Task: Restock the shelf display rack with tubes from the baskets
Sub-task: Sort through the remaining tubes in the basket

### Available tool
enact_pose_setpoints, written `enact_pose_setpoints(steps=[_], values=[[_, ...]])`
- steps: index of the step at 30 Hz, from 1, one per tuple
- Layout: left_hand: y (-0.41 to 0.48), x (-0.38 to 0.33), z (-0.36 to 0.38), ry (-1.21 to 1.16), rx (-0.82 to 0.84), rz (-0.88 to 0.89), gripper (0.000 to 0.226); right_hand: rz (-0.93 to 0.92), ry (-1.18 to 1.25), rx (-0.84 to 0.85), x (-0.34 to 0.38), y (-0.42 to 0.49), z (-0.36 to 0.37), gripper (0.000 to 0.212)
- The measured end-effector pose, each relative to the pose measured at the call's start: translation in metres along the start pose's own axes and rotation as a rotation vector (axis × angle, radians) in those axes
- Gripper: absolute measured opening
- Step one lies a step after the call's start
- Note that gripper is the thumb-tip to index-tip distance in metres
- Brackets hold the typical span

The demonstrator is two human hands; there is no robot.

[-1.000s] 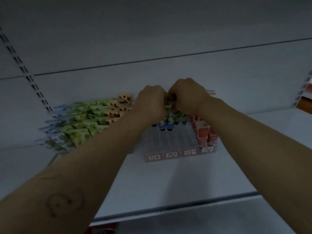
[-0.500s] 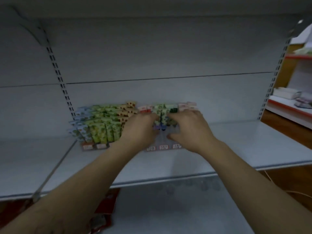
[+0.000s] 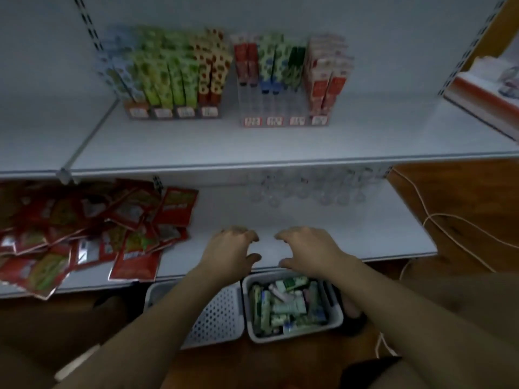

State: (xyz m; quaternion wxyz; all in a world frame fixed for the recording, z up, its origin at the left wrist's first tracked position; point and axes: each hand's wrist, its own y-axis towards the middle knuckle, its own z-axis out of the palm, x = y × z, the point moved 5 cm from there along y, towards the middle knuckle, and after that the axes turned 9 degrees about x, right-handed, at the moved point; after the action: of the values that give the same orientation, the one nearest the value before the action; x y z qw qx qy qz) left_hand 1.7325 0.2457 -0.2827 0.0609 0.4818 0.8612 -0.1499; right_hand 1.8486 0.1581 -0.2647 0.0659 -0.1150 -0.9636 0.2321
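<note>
Two clear display racks stand on the upper shelf. The left rack [image 3: 171,112] is packed with green, blue and spotted tubes. The right rack [image 3: 283,120] holds red, green and white tubes at the back, with its front slots bare. Below, a grey basket [image 3: 335,321] full of mixed tubes [image 3: 286,304] sits on the floor beside a perforated basket [image 3: 222,315] whose inside my left arm hides. My left hand [image 3: 230,251] and right hand [image 3: 307,249] hover empty over the lower shelf, fingers loosely curled, just above the baskets.
A heap of red snack packets [image 3: 84,228] covers the left of the lower shelf [image 3: 365,240]. Clear cups [image 3: 303,189] stand at its back. White cables [image 3: 449,226] trail over the wooden floor at right. Another shelf unit [image 3: 488,88] is at far right.
Both hands have left the right rack on the upper shelf and dropped to the lower shelf's front edge. My view has tilted down, bringing the baskets into sight.
</note>
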Motion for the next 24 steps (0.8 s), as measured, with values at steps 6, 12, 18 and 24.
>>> enact_pose_setpoints(steps=[6, 12, 18, 24], values=[[-0.008, 0.025, 0.094, -0.083, 0.237, -0.126, 0.035, 0.129, 0.149, 0.312, -0.015, 0.035, 0.085, 0.04], [-0.006, 0.03, 0.154, -0.093, 0.402, -0.137, 0.017, 0.208, 0.321, 0.513, -0.013, 0.044, 0.175, 0.048], [0.008, 0.002, 0.186, 0.161, 0.472, 0.024, 0.027, 0.185, 0.267, 0.474, -0.008, 0.071, 0.192, 0.034], [0.011, -0.007, 0.22, 0.362, 0.515, 0.163, 0.034, 0.225, 0.159, 0.457, -0.022, 0.088, 0.203, 0.033]])
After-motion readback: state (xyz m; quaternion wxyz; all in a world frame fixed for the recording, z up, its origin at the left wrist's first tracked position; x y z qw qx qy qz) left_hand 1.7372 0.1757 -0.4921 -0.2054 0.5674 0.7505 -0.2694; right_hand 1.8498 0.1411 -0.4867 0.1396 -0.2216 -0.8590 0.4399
